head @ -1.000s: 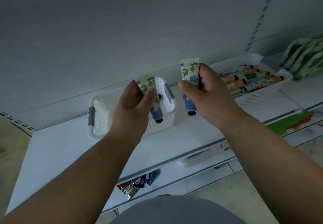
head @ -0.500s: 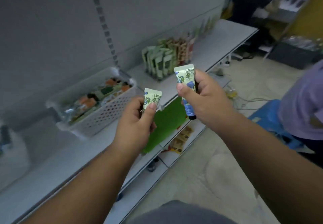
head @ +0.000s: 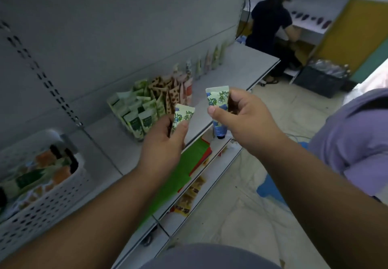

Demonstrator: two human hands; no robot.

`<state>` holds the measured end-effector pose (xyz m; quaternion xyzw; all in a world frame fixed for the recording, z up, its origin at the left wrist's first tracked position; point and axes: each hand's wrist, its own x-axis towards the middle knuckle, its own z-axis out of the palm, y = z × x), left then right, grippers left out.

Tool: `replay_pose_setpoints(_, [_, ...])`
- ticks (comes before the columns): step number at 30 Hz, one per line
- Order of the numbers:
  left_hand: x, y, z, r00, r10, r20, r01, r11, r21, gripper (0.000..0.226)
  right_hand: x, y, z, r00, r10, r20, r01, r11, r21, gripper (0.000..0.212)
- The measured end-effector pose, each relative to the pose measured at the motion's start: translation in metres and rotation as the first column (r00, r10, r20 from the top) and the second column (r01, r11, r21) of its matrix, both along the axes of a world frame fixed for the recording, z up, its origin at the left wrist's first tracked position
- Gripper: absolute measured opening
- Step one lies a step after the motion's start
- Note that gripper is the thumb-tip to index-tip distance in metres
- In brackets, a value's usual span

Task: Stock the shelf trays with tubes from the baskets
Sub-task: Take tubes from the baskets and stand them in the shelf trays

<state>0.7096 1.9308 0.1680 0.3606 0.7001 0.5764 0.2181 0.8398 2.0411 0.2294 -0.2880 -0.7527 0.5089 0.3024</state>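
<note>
I see the shelf [head: 235,69] running toward one o'clock, basket [head: 42,201] at eight o'clock. My left hand [head: 162,142] grips one tube [head: 182,115]; my right hand [head: 245,119] pinches another tube [head: 217,105], both mid-air at centre.

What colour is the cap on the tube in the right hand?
Dark blue. The cap sticks out below the right hand; the head view shows it.

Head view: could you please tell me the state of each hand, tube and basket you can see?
Left hand: grips a tube.
Left tube: upright, crimped end up.
Right hand: grips a tube.
Right tube: upright, blue cap down.
White basket: on the shelf, holding tubes.
</note>
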Motion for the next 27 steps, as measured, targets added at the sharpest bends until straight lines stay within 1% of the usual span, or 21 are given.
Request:
replay_pose_setpoints(4, [-0.006, 0.042, -0.001, 0.999, -0.042, 0.0, 0.042, 0.999, 0.003, 0.01, -0.008, 0.06, 0.0, 0.997, -0.075, 0.032, 0.072, 0.993, 0.089, 0.019])
replay_pose_setpoints(6, [-0.009, 0.059, -0.006, 0.999, -0.047, 0.0, 0.047, 0.999, -0.02, 0.011, -0.017, 0.092, -0.008, 0.996, -0.076, 0.048, 0.07, 0.991, 0.115, 0.018])
replay_pose_setpoints(9, [-0.015, 0.088, -0.018, 0.999, 0.027, 0.018, -0.027, 0.999, -0.02, 0.015, -0.038, 0.141, -0.028, 0.996, -0.018, 0.09, 0.005, 0.991, 0.135, 0.016])
replay_pose_setpoints(12, [-0.012, 0.118, -0.029, 0.992, 0.124, 0.032, -0.124, 0.992, -0.012, 0.014, -0.069, 0.191, -0.04, 0.983, 0.096, 0.155, -0.13, 0.966, 0.225, 0.029])
replay_pose_setpoints(14, [-0.007, 0.134, -0.035, 0.978, 0.203, 0.046, -0.201, 0.979, -0.045, 0.011, -0.09, 0.219, -0.04, 0.962, 0.162, 0.222, -0.227, 0.923, 0.31, 0.027])
replay_pose_setpoints(16, [-0.002, 0.151, -0.039, 0.945, 0.32, 0.064, -0.316, 0.946, -0.067, 0.009, -0.112, 0.242, -0.038, 0.939, 0.244, 0.243, -0.326, 0.857, 0.4, 0.02])
replay_pose_setpoints(17, [0.001, 0.157, -0.042, 0.925, 0.374, 0.073, -0.368, 0.927, -0.075, 0.004, -0.123, 0.25, -0.038, 0.926, 0.286, 0.247, -0.369, 0.823, 0.431, 0.017])
replay_pose_setpoints(18, [0.001, 0.162, -0.045, 0.903, 0.422, 0.078, -0.415, 0.906, -0.088, 0.005, -0.134, 0.256, -0.04, 0.914, 0.326, 0.243, -0.404, 0.798, 0.447, 0.015])
replay_pose_setpoints(20, [0.005, 0.171, -0.051, 0.857, 0.509, 0.076, -0.498, 0.858, -0.127, 0.018, -0.153, 0.266, -0.046, 0.89, 0.383, 0.249, -0.457, 0.762, 0.46, 0.015])
replay_pose_setpoints(22, [0.009, 0.175, -0.054, 0.831, 0.552, 0.074, -0.54, 0.831, -0.134, 0.019, -0.168, 0.271, -0.054, 0.871, 0.419, 0.256, -0.491, 0.731, 0.473, 0.016])
replay_pose_setpoints(23, [0.012, 0.176, -0.053, 0.833, 0.55, 0.062, -0.54, 0.831, -0.134, 0.017, -0.174, 0.273, -0.058, 0.859, 0.445, 0.252, -0.511, 0.718, 0.472, 0.016])
replay_pose_setpoints(25, [0.015, 0.178, -0.053, 0.822, 0.568, 0.037, -0.558, 0.817, -0.147, 0.014, -0.184, 0.274, -0.066, 0.826, 0.497, 0.266, -0.56, 0.668, 0.49, 0.015])
replay_pose_setpoints(27, [0.015, 0.184, -0.056, 0.796, 0.604, 0.029, -0.593, 0.789, -0.162, 0.015, -0.19, 0.276, -0.071, 0.803, 0.512, 0.305, -0.591, 0.618, 0.519, 0.016])
